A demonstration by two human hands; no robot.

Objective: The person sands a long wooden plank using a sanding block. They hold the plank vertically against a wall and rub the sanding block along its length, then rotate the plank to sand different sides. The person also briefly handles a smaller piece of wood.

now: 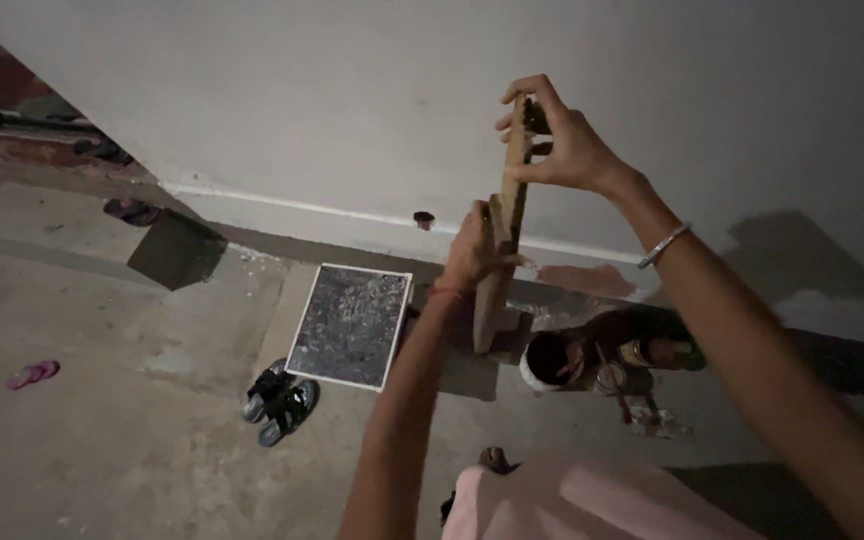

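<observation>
Head view is showing the right hand (562,145) pinching the top of a wooden board (504,235) held upright against the grey wall (302,100), while the left hand (477,250) is gripping it lower down. The board is probably being positioned; steadying both grips seems needed next.

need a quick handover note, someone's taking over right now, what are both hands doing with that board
Left hand: fingers closed around the middle of the wooden board.
Right hand: fingers pinch the board's top end.
Board: held upright and edge-on, close to the grey wall; whether it touches the wall cannot be told.
On the floor below: a framed dark panel, a pair of sandals, a bucket with tools beside it.
Done: board lifted and held in both hands.
Left: the board is not set down or fixed anywhere yet.
</observation>
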